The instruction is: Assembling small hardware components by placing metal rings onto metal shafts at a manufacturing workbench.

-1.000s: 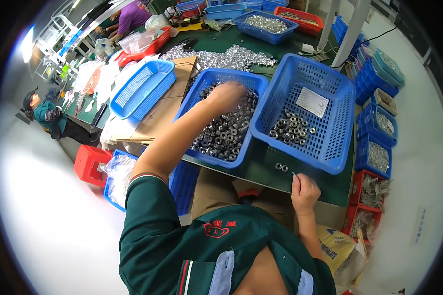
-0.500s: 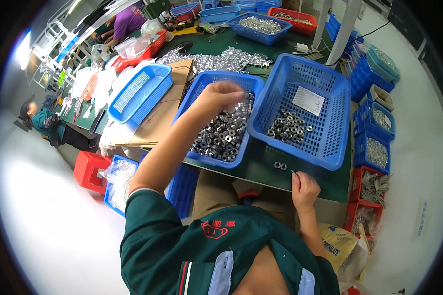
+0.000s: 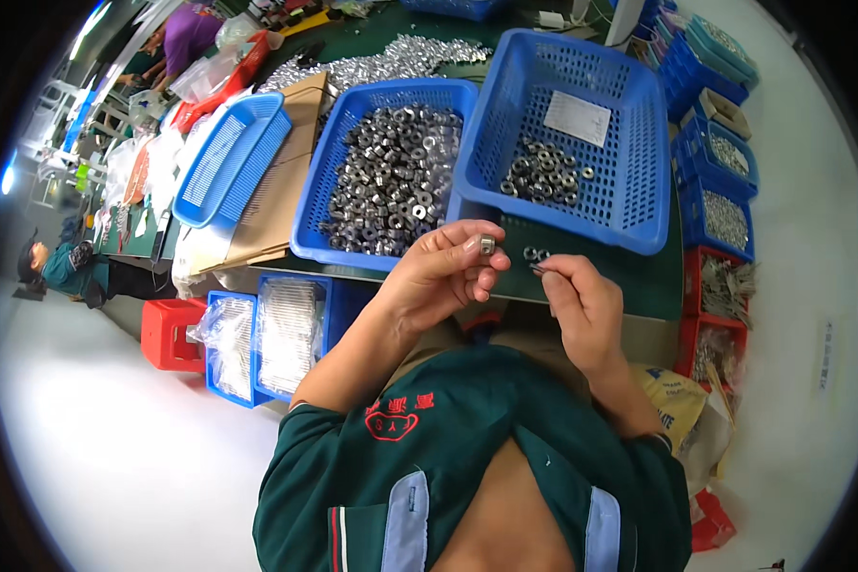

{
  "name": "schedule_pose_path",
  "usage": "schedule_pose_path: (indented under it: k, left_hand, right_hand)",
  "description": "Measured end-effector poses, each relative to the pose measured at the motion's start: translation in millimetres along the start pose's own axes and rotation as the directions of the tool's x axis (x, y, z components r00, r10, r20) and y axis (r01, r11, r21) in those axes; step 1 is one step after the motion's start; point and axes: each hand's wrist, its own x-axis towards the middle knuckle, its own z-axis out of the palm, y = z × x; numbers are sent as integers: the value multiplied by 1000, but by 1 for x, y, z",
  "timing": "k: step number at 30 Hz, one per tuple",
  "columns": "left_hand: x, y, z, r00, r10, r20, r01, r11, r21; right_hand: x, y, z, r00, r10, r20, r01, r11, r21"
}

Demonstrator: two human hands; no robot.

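My left hand (image 3: pixel 445 269) pinches a small shiny metal ring (image 3: pixel 487 245) between thumb and fingertips, just off the table's front edge. To its right, my right hand (image 3: pixel 584 310) is closed on a thin, small tool (image 3: pixel 538 269), most of it hidden by the fingers. Two loose metal rings lie on the green table by the right fingertips. Beyond my left hand stands a blue basket (image 3: pixel 307 205) heaped with similar dark and silver rings. The larger blue basket (image 3: pixel 629 181) to its right holds a smaller cluster of rings (image 3: pixel 545 173) and a white paper slip (image 3: pixel 578 118).
A pale blue basket (image 3: pixel 231 160) rests on cardboard (image 3: pixel 281 205) at left. Shiny metal parts (image 3: pixel 391 59) are heaped behind. Stacked blue bins (image 3: pixel 725 219) and red bins (image 3: pixel 713 296) line the right side. Two people work at far left; a red stool (image 3: pixel 173 334) stands below.
My left hand has come back from above the ring basket toward my body, now with a ring. My right hand has turned inward, nearer the left. The view has shifted downward.
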Motion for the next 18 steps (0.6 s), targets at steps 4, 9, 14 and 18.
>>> schedule_pose_path:
  k: [4, 9, 14, 18]
  left_hand:
    - [-1, -7, 1, 998, -23, -59, 26, 998, 54]
    - [-8, -14, -3, 999, -43, -28, 45, 997, 60]
    - [-13, -16, 7, 998, 21, -64, -4, 967, 255]
    - [-14, -15, 8, 998, 36, -57, -16, 944, 330]
  right_hand:
    - [4, 2, 1, 994, -92, 54, 95, 993, -64]
    - [4, -1, 7, 986, -152, 72, 160, 980, -116]
    - [6, -4, 9, 984, -145, 99, 152, 986, -73]
    - [10, -2, 7, 968, -197, 153, 224, 957, -183]
